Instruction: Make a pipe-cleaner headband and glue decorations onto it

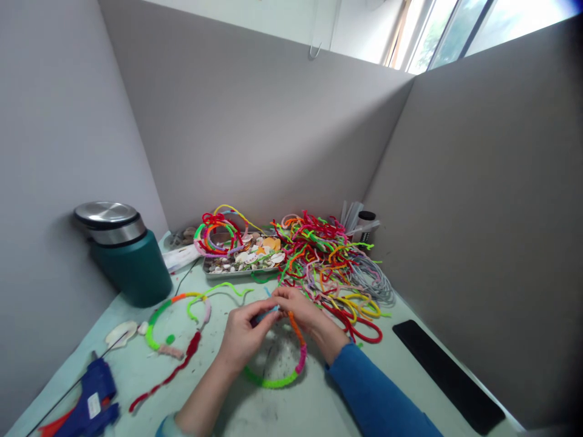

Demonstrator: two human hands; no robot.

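My left hand (243,337) and my right hand (303,315) meet at the top of a hoop wrapped in coloured pipe cleaners (291,367). Both hands pinch the hoop where a light blue pipe cleaner (268,315) lies on it. The hoop's wrapped part runs orange, pink and green below my hands. A second wrapped hoop (159,318) lies flat to the left, with a loose green pipe cleaner (223,288) and a red pipe cleaner (173,373) beside it.
A big heap of pipe cleaners (328,258) lies behind my hands, next to a metal tray of shells (241,261) and stacked hoops (218,237). A blue glue gun (88,403) lies front left, a teal lidded container (125,255) stands left, and a black pad (449,373) lies right.
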